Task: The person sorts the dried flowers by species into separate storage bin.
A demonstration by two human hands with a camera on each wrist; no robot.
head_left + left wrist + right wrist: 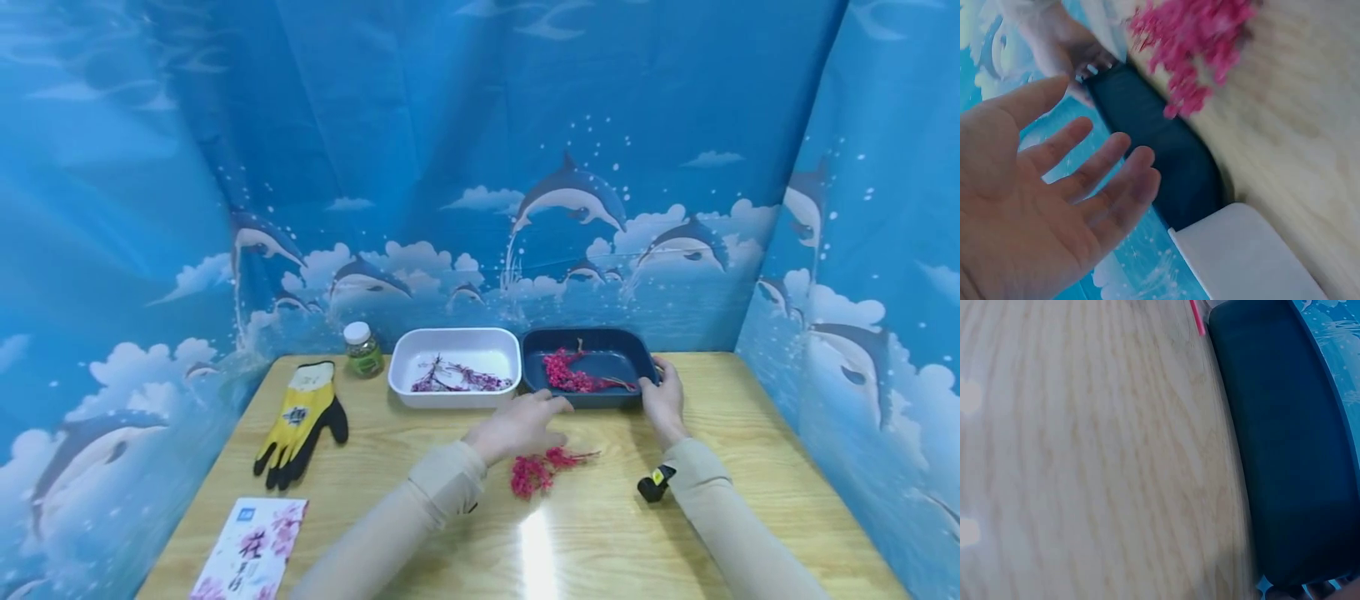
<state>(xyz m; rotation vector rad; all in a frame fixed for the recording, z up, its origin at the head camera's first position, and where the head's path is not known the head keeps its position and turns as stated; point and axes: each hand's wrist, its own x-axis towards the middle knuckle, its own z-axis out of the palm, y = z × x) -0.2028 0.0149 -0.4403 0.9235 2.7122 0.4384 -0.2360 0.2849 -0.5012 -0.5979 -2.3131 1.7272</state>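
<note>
A navy tray stands behind the hands, with a sprig of pink dried flowers in it. My right hand grips this tray at its right end; only parts of the fingers show at the bottom of the right wrist view. My left hand hovers in front of the tray's left part, palm bare and fingers loosely bent in the left wrist view, holding nothing. Below it, another pink flower sprig lies on the table. Left of the navy tray, a white tray contains purplish dried sprigs.
A jar with a white lid stands at the back left. Nearer lie a yellow and black glove and a flower-printed packet on the wooden table. Blue dolphin-print sheets enclose the back and sides.
</note>
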